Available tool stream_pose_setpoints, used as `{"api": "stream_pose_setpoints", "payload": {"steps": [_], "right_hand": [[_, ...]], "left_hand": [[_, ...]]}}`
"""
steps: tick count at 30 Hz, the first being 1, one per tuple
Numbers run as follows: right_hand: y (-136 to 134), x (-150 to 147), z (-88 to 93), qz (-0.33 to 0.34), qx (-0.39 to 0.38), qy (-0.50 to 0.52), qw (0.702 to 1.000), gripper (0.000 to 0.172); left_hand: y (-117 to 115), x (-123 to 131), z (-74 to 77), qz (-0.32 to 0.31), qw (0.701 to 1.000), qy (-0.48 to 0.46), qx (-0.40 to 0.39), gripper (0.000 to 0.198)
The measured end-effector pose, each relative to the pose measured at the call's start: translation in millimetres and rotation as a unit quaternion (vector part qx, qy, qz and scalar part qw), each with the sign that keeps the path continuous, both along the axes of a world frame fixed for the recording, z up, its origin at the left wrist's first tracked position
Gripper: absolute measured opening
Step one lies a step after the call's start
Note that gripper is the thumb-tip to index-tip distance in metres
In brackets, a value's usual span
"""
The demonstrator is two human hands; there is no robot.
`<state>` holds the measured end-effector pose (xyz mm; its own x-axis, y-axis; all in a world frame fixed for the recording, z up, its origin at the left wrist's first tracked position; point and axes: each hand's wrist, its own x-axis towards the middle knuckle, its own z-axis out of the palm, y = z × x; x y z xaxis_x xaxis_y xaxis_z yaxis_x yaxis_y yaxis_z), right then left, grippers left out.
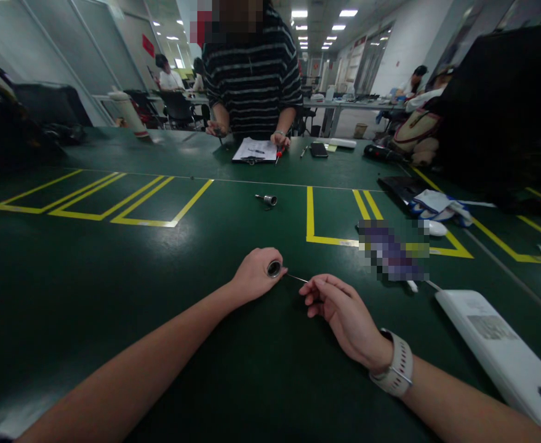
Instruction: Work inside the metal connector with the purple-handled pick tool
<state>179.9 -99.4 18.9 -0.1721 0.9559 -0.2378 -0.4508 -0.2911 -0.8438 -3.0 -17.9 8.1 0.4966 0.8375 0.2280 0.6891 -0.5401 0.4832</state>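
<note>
My left hand (257,274) is wrapped around a small metal cylinder whose round, dark open end (274,268) faces me. Off to its right, my right hand (337,311) pinches a thin, straight metal rod (298,279) between thumb and fingertips. The rod's far end reaches close to my left fingers; whether it touches them or the cylinder I cannot tell. Farther out on the green table (196,369) lies a metal socket-like piece (267,200) with a narrow shank, tipped on its side.
Across the table stands a person in a striped shirt (252,74), with a clipboard (255,150) and red-handled tool (279,155) before them. Yellow tape outlines (311,215) mark the surface. At right lie a white power bank (492,344), a mouse (434,228) and a blurred-out purple item (390,249).
</note>
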Motion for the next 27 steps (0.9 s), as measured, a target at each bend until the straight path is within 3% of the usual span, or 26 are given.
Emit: {"api": "stream_pose_setpoints", "payload": {"steps": [6,14,20,27], "right_hand": [[-1,3,-0.4,-0.016,0.018,0.018,1.000,0.014],[-7,2,-2.3,0.003,0.120,-0.004,0.993,0.005],[-14,1,-0.2,0.075,0.183,-0.164,0.966,0.008],[-14,-2,1.8,0.082,0.225,-0.313,0.919,0.013]], "left_hand": [[0,-1,-0.3,-0.006,1.000,-0.011,-0.010,0.010],[-1,-1,1.0,0.013,1.000,-0.026,0.000,0.017],[-2,0,-0.5,0.000,0.999,-0.029,0.032,0.019],[-5,3,0.1,-0.049,0.996,0.000,0.075,0.018]]}}
